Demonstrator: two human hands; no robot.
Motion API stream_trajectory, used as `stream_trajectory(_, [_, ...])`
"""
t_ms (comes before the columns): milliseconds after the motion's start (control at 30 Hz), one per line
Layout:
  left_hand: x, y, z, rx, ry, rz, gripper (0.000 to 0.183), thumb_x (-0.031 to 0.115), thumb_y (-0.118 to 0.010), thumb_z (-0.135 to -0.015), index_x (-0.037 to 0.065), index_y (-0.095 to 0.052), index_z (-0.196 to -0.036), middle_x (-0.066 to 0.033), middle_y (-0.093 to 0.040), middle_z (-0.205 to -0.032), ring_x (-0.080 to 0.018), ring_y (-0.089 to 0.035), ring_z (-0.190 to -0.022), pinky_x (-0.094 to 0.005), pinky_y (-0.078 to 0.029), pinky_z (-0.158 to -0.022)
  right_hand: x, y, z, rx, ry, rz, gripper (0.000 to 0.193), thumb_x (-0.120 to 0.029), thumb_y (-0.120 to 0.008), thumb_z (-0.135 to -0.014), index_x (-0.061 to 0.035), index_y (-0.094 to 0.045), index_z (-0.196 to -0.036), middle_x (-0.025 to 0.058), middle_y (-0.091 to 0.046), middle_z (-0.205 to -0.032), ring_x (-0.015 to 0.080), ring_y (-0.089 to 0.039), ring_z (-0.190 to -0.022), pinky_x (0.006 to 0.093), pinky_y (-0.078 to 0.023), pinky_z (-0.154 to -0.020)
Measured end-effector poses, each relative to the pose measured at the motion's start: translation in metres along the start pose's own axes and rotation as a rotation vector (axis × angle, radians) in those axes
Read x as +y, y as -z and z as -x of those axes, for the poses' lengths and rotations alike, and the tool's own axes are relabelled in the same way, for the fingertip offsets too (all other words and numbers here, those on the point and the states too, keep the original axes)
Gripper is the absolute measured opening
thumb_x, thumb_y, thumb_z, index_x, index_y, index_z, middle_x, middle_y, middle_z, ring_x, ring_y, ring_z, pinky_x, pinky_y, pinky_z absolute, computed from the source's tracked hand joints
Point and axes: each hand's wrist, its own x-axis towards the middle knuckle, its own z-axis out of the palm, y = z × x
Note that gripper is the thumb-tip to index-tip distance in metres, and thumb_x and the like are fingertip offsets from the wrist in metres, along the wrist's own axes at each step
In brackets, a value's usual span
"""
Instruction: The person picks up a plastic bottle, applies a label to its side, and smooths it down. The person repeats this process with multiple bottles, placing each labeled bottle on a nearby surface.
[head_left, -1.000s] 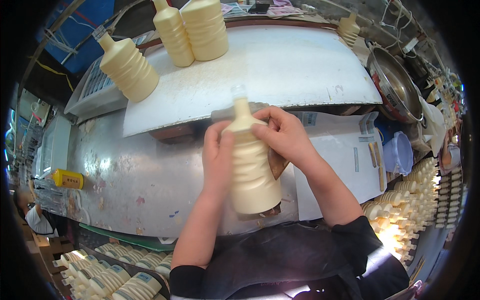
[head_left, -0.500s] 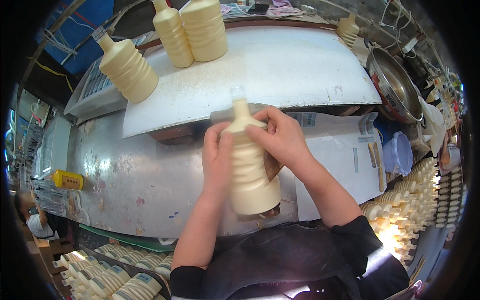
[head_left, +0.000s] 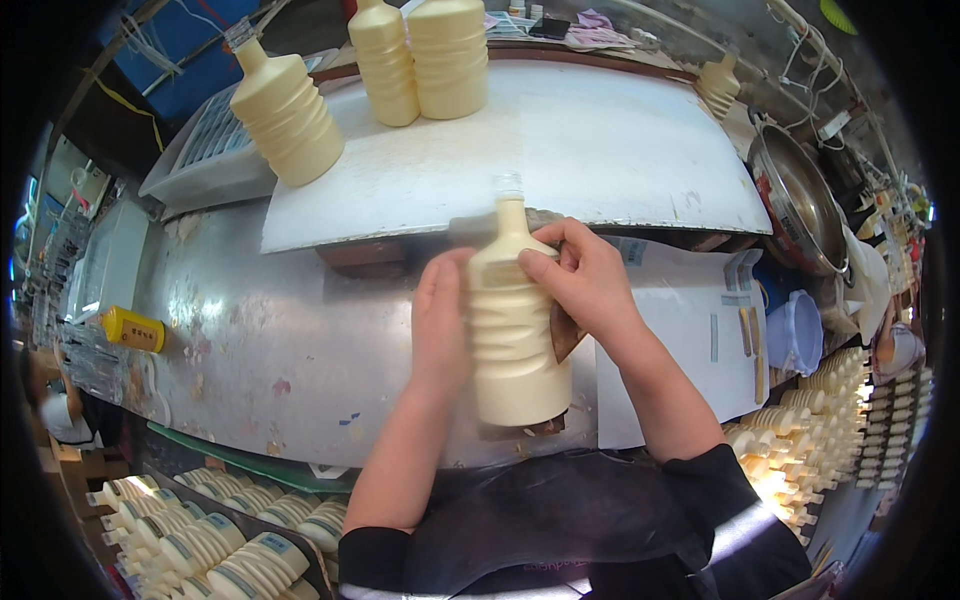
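Observation:
In front of me a cream-coloured ridged bottle (head_left: 520, 350) with a clear threaded mouth leans slightly, its base on a dark brownish support (head_left: 545, 425). My right hand (head_left: 590, 280) is closed on the bottle's right shoulder, thumb on the front and fingers bent at the side. Along the bottle's left side is my left hand (head_left: 440, 315), somewhat blurred, its fingers raised and extended; whether the palm touches the bottle is unclear. A dark brown flap-like piece (head_left: 565, 335) shows at the bottle's right side, below my right hand.
Beyond lies a raised white board (head_left: 600, 140) bearing similar bottles (head_left: 290, 120). At right are a metal pan (head_left: 795, 190), a lavender bucket (head_left: 797, 335) and a white sheet with strips (head_left: 660, 350). A yellow container (head_left: 133, 330) lies left; many bottles (head_left: 245, 560) fill both lower corners.
My left hand has moved off the bottle's shoulder to its side, fingers straighter. The right hand keeps its hold. The whole view has shifted slightly, with the board and bottles appearing farther right.

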Motion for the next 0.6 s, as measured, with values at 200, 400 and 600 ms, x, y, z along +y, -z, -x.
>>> stream_trajectory(200, [-0.012,-0.008,0.003,0.011,-0.189,-0.326,0.031,0.029,-0.046,-0.112,0.006,-0.054,-0.131,-0.0048,-0.059,-0.119,-0.01,-0.055,-0.104,-0.0266,-0.047,-0.095,0.002,-0.002,-0.001,0.009,0.034,0.029,0.048,-0.042,-0.078,-0.083,-0.0027,-0.069,-0.109,0.0063,-0.062,-0.073,0.0153,-0.059,-0.067,0.0324,-0.048,-0.064])
stream_trajectory(400, [0.0,-0.003,0.001,-0.056,-0.084,-0.197,0.03,0.027,-0.049,-0.111,0.004,-0.053,-0.131,-0.0045,-0.059,-0.118,-0.0105,-0.055,-0.104,-0.0269,-0.047,-0.094,0.004,0.0,-0.001,0.013,0.04,0.058,0.049,-0.044,-0.077,-0.083,-0.0034,-0.07,-0.109,0.0077,-0.064,-0.074,0.0177,-0.061,-0.068,0.0337,-0.049,-0.065])
stream_trajectory(600, [-0.007,-0.005,-0.003,-0.027,-0.195,-0.543,0.037,0.032,-0.046,-0.109,0.003,-0.056,-0.13,-0.0121,-0.058,-0.125,-0.0202,-0.055,-0.116,-0.0353,-0.044,-0.104,0.005,-0.003,0.001,0.017,0.071,0.01,0.042,-0.039,-0.076,-0.089,-0.0033,-0.07,-0.111,0.0007,-0.056,-0.073,0.0108,-0.053,-0.068,0.0284,-0.044,-0.063])
